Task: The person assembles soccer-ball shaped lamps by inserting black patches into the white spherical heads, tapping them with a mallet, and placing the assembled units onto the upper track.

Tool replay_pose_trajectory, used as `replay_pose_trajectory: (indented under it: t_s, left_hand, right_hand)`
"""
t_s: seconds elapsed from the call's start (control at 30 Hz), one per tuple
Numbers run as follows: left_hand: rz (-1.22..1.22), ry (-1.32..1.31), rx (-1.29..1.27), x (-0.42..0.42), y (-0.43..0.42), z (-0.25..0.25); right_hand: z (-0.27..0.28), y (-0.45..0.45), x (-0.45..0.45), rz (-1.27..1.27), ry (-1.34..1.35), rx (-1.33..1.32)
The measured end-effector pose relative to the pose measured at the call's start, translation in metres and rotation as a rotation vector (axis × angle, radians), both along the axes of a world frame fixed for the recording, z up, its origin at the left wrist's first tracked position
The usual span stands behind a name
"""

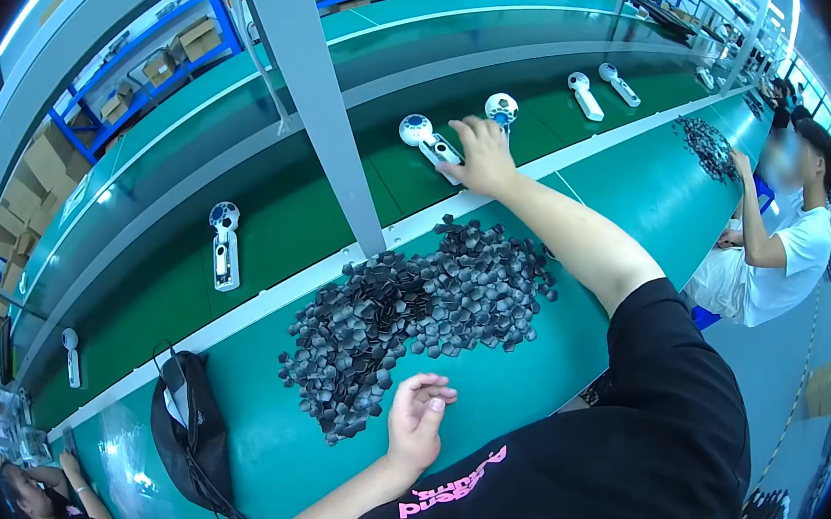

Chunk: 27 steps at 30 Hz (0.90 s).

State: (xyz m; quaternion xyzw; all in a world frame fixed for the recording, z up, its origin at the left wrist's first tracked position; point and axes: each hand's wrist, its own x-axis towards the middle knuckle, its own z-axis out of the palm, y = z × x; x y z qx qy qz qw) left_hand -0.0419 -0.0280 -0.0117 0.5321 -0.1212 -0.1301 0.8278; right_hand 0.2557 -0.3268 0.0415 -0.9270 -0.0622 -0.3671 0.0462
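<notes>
The white device (430, 144) lies on the green belt (159, 294), just beside the thumb of my right hand (486, 159). The fingers of this hand are spread and I see nothing held in them; whether the thumb touches the device, I cannot tell. A second device (501, 106) is partly behind the fingers. My left hand (418, 427) is over the bench (259, 405), next to the big heap of black pieces (372, 324). Its fingers are loosely bent; if a small piece is pinched there, I cannot tell.

The round heads of both devices already carry dark patches, but I cannot say if they are complete. The heap is large, so I judge that much is left.

To the left lies a black bag (202, 435), with something pale showing in it. Farther back are cardboard boxes (199, 40); their contents are hidden from me.
</notes>
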Motion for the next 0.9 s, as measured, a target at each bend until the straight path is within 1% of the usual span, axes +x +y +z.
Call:
replay_pose_trajectory:
  t_s: [0.1,0.13,0.2,0.27,0.3,0.33,0.4,0.47,0.5,0.53,0.6,0.63,0.7,0.73,0.77,0.8,0.87,0.9]
  left_hand:
    - [-0.021,0.0,0.021,-0.002,0.001,0.0]
    - [-0.014,0.01,0.017,-0.002,0.002,-0.001]
    - [-0.034,-0.006,-0.011,0.002,0.003,0.001]
    - [-0.051,-0.001,-0.031,0.001,0.007,0.002]
    - [-0.061,0.002,-0.037,0.004,0.008,0.003]
    - [-0.08,0.01,-0.031,0.007,0.011,0.005]
    - [-0.095,0.073,-0.037,0.006,0.015,0.007]
    - [-0.227,0.088,-0.106,0.013,0.018,0.007]
    - [-0.227,0.103,-0.118,0.016,0.019,0.009]
    - [-0.31,0.284,-0.274,0.018,0.019,0.012]
    - [-0.477,0.633,-0.582,0.023,0.02,0.02]
    - [-0.48,0.635,-0.586,0.028,0.021,0.027]
    - [-0.723,0.764,-0.597,0.039,0.026,0.042]
    - [-0.845,0.83,-0.594,0.041,0.03,0.045]
    - [-0.846,0.83,-0.585,0.038,0.033,0.042]
    - [-0.848,0.742,-0.457,0.035,0.035,0.033]
    - [-0.833,0.565,-0.211,0.029,0.039,0.017]
    - [-0.822,0.573,-0.212,0.026,0.04,0.015]
  right_hand:
    - [0.003,0.017,0.005,-0.118,0.488,0.149]
    - [0.003,0.018,0.007,-0.112,0.499,0.143]
    - [-0.003,0.009,0.021,-0.12,0.608,0.408]
    - [-0.022,-0.008,0.03,-0.111,0.378,0.447]
    - [-0.017,-0.013,0.023,-0.11,0.404,0.529]
    - [0.002,-0.014,0.008,-0.117,0.431,0.61]
    - [0.036,-0.019,-0.042,0.06,0.589,0.771]
    - [0.051,-0.018,-0.1,0.28,0.48,0.885]
    - [0.061,-0.02,-0.127,0.345,0.52,0.921]
    - [0.067,-0.024,-0.152,0.411,0.556,0.958]
    - [0.067,-0.042,-0.189,0.463,0.616,0.909]
    - [0.071,-0.038,-0.201,0.459,0.618,0.905]
    - [0.081,-0.019,-0.216,0.893,0.67,0.638]
    - [0.086,-0.005,-0.222,0.892,0.663,0.643]
    - [0.091,0.012,-0.225,1.01,0.747,0.581]
    - [0.094,0.026,-0.226,1.13,0.831,0.512]
    - [0.092,0.042,-0.215,1.188,0.822,0.508]
    - [0.089,0.048,-0.208,1.239,0.826,0.51]
